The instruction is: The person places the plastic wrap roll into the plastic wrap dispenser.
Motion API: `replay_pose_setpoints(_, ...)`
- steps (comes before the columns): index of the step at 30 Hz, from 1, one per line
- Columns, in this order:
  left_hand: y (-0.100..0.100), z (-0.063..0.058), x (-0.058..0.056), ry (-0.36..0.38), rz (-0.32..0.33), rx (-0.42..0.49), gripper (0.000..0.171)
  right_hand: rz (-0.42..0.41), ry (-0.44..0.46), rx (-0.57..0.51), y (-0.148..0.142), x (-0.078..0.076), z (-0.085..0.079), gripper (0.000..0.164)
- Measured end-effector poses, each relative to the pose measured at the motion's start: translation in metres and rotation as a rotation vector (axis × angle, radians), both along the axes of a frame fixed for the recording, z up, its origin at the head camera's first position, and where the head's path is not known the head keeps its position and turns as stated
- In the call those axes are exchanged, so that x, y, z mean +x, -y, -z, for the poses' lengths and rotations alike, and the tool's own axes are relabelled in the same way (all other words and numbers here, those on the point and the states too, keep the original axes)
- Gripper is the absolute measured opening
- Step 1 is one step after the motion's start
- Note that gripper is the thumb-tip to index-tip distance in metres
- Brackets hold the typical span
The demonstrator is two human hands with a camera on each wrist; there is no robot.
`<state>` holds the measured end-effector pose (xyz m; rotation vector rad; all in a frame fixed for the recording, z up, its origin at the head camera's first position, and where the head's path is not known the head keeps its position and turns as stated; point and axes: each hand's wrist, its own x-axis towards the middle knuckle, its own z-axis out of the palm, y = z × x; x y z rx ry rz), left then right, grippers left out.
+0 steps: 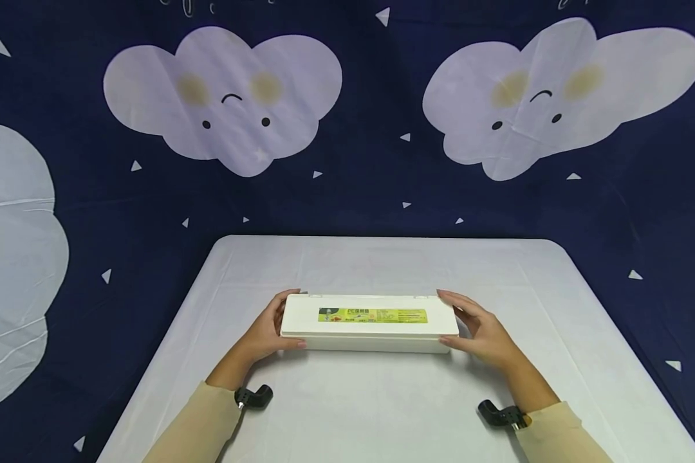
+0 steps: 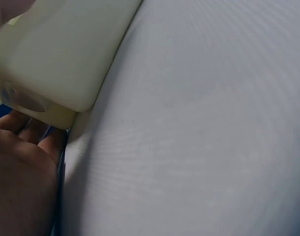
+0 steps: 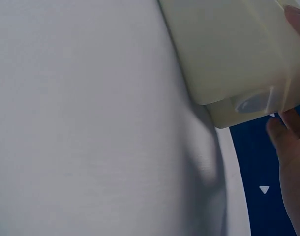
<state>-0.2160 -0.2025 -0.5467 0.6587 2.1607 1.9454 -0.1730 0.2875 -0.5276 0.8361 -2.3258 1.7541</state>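
A long white cling film box [image 1: 370, 343] with a green and yellow label [image 1: 372, 315] on its lid lies across the middle of the table in the head view. My left hand [image 1: 266, 331] grips its left end, thumb at the front edge and fingers behind. At the right end my right hand [image 1: 486, 331] holds it the same way. The left wrist view has the box's end [image 2: 56, 54] at upper left, above the left hand [image 2: 22, 172]. In the right wrist view the box [image 3: 233, 54] fills the upper right, beside the right hand [image 3: 293, 162]. The lid looks closed; the inside is hidden.
A white-covered table [image 1: 376, 405] with rounded far corners spreads around the box. Behind it hangs a dark blue cloth [image 1: 376, 212] printed with clouds and small triangles. Black camera mounts [image 1: 257, 397] sit on both wrists, by the beige sleeves [image 1: 199, 424].
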Motion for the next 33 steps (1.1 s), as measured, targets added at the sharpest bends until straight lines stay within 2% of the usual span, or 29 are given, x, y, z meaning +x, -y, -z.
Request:
replay_pose_setpoints(5,0.000,-0.002,0.001,-0.066,0.010,-0.037,0.124,-0.018,0.034,-0.013,0.001,0.002,0.003,0.094)
replay_pose_setpoints(11,-0.001,-0.007,0.004,-0.113,0.022,-0.077,0.117,-0.037,0.088,-0.041,0.001,0.003,0.008,0.097)
replay_pose_setpoints(20,-0.001,-0.005,0.005,-0.168,-0.019,-0.040,0.112,-0.038,0.146,-0.038,-0.001,0.001,0.012,0.107)
replay_pose_setpoints(28,-0.001,-0.003,0.005,-0.158,-0.033,-0.026,0.112,-0.008,0.165,-0.023,0.000,-0.001,0.018,0.104)
replay_pose_setpoints(33,-0.001,-0.004,0.006,-0.130,-0.044,-0.039,0.115,-0.026,0.148,-0.049,-0.001,-0.003,0.022,0.102)
